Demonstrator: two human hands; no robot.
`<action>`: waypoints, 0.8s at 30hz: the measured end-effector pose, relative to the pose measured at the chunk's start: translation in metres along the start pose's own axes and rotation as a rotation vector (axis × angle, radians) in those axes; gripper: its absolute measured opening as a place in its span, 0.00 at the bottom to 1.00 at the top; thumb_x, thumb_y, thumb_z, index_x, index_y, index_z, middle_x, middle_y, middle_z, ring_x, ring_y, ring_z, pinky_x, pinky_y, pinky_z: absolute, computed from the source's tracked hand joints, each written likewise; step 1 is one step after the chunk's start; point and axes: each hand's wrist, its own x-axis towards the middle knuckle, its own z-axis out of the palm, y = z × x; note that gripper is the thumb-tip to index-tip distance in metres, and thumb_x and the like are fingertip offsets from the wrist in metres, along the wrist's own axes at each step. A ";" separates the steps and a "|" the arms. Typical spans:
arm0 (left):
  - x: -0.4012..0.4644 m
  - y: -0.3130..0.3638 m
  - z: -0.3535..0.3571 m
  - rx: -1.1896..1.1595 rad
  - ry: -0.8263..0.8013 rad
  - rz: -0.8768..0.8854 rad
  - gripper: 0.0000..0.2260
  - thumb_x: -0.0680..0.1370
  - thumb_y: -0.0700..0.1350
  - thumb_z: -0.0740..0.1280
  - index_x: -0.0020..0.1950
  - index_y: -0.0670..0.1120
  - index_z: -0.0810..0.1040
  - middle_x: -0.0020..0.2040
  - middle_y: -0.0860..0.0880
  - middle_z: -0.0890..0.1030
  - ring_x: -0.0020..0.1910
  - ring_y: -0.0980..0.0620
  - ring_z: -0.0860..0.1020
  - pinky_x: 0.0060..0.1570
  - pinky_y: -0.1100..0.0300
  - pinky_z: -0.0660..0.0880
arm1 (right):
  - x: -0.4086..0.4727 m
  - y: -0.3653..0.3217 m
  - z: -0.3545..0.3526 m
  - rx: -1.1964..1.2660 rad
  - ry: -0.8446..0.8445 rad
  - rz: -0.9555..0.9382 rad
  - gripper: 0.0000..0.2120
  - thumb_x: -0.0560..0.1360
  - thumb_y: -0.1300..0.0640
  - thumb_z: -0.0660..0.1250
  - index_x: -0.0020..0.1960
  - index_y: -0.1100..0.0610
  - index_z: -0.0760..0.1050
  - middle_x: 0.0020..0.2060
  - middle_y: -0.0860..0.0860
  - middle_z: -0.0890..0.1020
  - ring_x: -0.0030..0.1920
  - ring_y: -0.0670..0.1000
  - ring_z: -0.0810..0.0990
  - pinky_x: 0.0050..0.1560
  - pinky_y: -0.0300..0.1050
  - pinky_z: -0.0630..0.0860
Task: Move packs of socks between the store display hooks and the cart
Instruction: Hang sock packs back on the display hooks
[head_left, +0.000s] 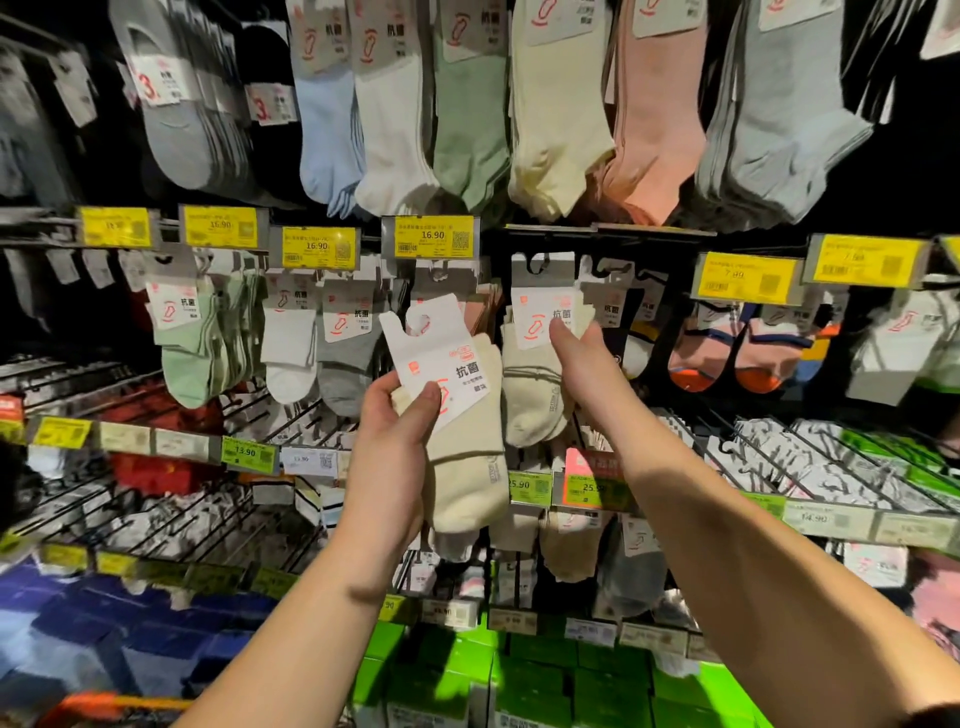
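My left hand (397, 431) grips a cream sock pack (462, 415) by its white card header, thumb pressed on the card's front. The pack is off the hooks and tilted, held in front of the display. My right hand (582, 364) reaches up to a second cream sock pack (535, 364) that still hangs on a display hook (537, 265); its fingers curl round the right edge of that pack's card. The fingertips behind the card are hidden. No cart body shows, only an orange bar (98, 704) at the bottom left.
Rows of hanging sock packs fill the wall: green (192, 343), white (288, 343) and grey (345, 353) to the left, striped ones (748, 353) to the right. Yellow price tags (434, 236) line the rails. Bare wire hooks (156, 519) jut out lower left. Green boxes (519, 675) sit below.
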 end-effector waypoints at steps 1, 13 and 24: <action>0.000 0.000 0.001 -0.003 -0.001 -0.003 0.13 0.81 0.41 0.66 0.65 0.47 0.72 0.57 0.44 0.85 0.54 0.46 0.84 0.59 0.45 0.78 | 0.006 0.000 0.002 -0.030 -0.005 0.014 0.27 0.85 0.45 0.56 0.79 0.55 0.56 0.67 0.48 0.73 0.66 0.50 0.71 0.59 0.41 0.64; -0.002 0.000 0.012 -0.038 -0.007 -0.027 0.12 0.81 0.39 0.66 0.64 0.45 0.73 0.55 0.44 0.85 0.49 0.48 0.85 0.53 0.51 0.79 | 0.050 0.009 0.010 -0.179 -0.044 0.154 0.35 0.83 0.37 0.52 0.82 0.56 0.48 0.72 0.56 0.71 0.70 0.59 0.72 0.65 0.50 0.69; -0.003 -0.004 0.012 -0.097 -0.027 -0.061 0.10 0.81 0.37 0.65 0.62 0.46 0.73 0.53 0.44 0.86 0.46 0.51 0.85 0.45 0.57 0.80 | -0.013 0.034 0.002 -0.168 0.086 0.148 0.30 0.80 0.38 0.60 0.75 0.55 0.63 0.68 0.55 0.72 0.64 0.57 0.74 0.61 0.50 0.72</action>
